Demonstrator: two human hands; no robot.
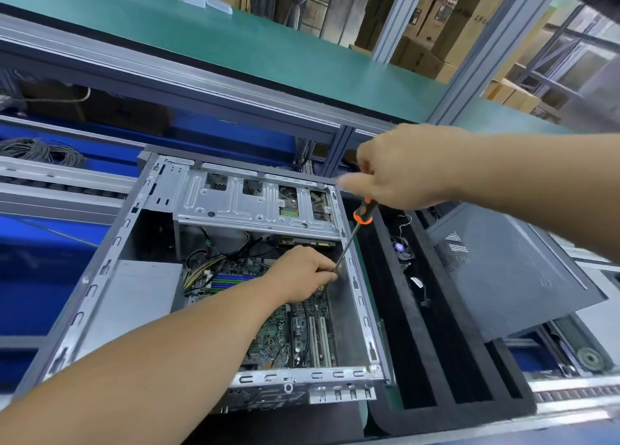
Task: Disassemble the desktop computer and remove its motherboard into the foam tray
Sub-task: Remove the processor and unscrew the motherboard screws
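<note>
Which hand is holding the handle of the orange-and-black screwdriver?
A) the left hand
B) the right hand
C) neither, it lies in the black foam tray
B: the right hand grips the orange-and-black screwdriver by its handle, while the left hand steadies the shaft's tip inside the open metal computer case.

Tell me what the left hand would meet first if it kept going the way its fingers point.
The left hand points right, its fingers pinching the screwdriver shaft near the tip. Going on, it would probably meet the right metal wall of the computer case first, though depth is unclear.
</note>
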